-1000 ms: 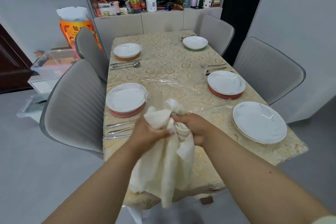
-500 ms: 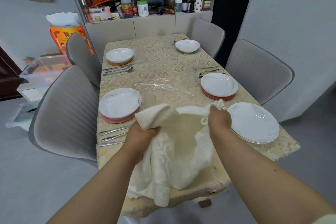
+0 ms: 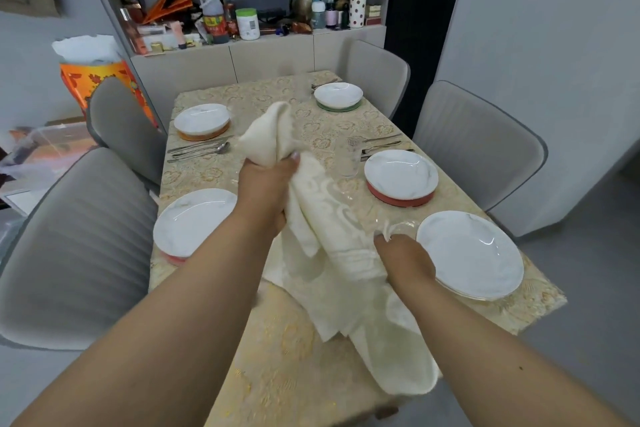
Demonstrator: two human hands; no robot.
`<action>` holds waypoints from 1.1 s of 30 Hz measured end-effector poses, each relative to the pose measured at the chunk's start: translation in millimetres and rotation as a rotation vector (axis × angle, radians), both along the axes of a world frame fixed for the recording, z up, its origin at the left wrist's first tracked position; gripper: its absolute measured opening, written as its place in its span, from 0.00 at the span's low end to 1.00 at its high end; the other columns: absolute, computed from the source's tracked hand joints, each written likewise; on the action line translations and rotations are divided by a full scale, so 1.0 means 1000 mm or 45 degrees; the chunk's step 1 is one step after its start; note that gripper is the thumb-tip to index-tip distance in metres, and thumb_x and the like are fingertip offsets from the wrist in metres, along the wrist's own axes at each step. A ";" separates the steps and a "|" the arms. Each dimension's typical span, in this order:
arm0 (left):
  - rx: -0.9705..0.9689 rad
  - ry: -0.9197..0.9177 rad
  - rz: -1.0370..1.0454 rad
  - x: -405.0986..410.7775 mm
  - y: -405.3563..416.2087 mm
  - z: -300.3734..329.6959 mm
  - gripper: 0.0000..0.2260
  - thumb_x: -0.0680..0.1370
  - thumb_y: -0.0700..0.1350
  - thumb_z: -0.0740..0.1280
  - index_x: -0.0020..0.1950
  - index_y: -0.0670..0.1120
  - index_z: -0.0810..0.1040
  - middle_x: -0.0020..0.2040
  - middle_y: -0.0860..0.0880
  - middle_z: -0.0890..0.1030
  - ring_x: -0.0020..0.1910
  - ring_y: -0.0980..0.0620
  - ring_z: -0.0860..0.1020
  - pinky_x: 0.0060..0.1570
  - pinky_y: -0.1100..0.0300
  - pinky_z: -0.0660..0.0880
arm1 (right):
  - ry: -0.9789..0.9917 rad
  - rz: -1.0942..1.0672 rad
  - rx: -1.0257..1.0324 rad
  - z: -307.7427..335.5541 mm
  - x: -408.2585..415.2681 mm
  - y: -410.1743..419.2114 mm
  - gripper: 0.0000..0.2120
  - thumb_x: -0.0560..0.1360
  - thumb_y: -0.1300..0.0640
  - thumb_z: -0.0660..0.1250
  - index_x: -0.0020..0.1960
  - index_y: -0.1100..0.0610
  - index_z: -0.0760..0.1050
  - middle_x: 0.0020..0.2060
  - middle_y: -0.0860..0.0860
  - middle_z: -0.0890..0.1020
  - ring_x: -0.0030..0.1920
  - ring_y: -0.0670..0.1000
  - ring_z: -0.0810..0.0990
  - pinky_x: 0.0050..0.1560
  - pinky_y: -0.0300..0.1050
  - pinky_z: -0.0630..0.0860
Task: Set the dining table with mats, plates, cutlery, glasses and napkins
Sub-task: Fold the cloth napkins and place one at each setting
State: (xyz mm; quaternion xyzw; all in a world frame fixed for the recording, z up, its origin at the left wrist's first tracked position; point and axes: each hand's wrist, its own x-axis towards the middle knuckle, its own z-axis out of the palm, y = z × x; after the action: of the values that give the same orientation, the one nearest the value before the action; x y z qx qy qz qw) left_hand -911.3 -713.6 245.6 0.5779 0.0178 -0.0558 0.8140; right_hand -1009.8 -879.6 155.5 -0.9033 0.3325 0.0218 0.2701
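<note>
Napkin (image 3: 332, 236), bunched a second ago, is now stretching diagonally from ten to four o'clock, left hand (image 3: 268, 191) and right hand (image 3: 403, 262) each gripping it, suggesting folding before placing.

cream napkin (image 3: 332, 239) (patterned weave) crumpled, held above table, one corner raised, tail hanging.

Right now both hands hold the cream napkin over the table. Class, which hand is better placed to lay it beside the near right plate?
The right hand. It grips the napkin low, right beside that plate. The left hand holds the other end higher, nearer the table's middle.
</note>
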 end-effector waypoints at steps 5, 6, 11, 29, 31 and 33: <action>-0.001 -0.051 0.101 0.061 -0.045 -0.009 0.24 0.69 0.44 0.74 0.65 0.44 0.74 0.57 0.46 0.82 0.55 0.47 0.82 0.57 0.45 0.78 | -0.072 -0.069 0.177 -0.011 0.021 -0.022 0.25 0.83 0.46 0.45 0.58 0.60 0.75 0.52 0.57 0.79 0.54 0.59 0.76 0.48 0.47 0.68; 0.033 -0.054 0.104 0.073 -0.054 -0.015 0.25 0.69 0.47 0.73 0.64 0.47 0.74 0.57 0.48 0.82 0.56 0.48 0.81 0.58 0.46 0.77 | -0.097 -0.110 0.215 -0.012 0.026 -0.025 0.26 0.82 0.45 0.46 0.56 0.61 0.76 0.53 0.57 0.80 0.54 0.59 0.76 0.50 0.47 0.69; 0.536 0.137 0.172 0.110 -0.092 -0.069 0.25 0.76 0.52 0.68 0.71 0.50 0.67 0.64 0.46 0.74 0.57 0.46 0.75 0.58 0.53 0.72 | -0.151 -0.032 0.292 -0.016 0.044 -0.039 0.27 0.82 0.44 0.48 0.52 0.62 0.77 0.51 0.57 0.81 0.54 0.59 0.77 0.51 0.47 0.68; 2.084 0.169 -0.718 0.077 -0.059 -0.155 0.28 0.84 0.51 0.53 0.79 0.40 0.48 0.70 0.41 0.70 0.67 0.42 0.70 0.68 0.52 0.66 | -0.261 -0.003 0.765 -0.015 0.075 -0.048 0.23 0.80 0.44 0.57 0.29 0.53 0.63 0.28 0.47 0.68 0.31 0.48 0.67 0.41 0.45 0.64; 2.129 -0.014 -0.695 0.066 -0.048 -0.143 0.22 0.83 0.48 0.56 0.74 0.40 0.62 0.68 0.41 0.72 0.67 0.43 0.71 0.64 0.55 0.68 | -0.236 0.016 0.789 -0.007 0.074 -0.047 0.22 0.79 0.43 0.59 0.30 0.54 0.66 0.28 0.48 0.71 0.34 0.50 0.70 0.43 0.45 0.66; 1.944 -0.161 -0.580 0.050 -0.041 -0.129 0.18 0.81 0.43 0.60 0.71 0.43 0.70 0.68 0.44 0.74 0.67 0.46 0.71 0.61 0.58 0.67 | -0.225 0.058 0.792 0.001 0.067 -0.047 0.20 0.78 0.43 0.60 0.35 0.55 0.73 0.32 0.48 0.75 0.38 0.52 0.75 0.46 0.46 0.69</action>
State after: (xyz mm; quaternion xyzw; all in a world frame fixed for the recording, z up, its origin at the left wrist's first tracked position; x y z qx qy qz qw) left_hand -861.3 -754.9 117.0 0.9672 -0.1136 -0.1601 0.1615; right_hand -942.5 -926.1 156.6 -0.7830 0.2649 0.0499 0.5605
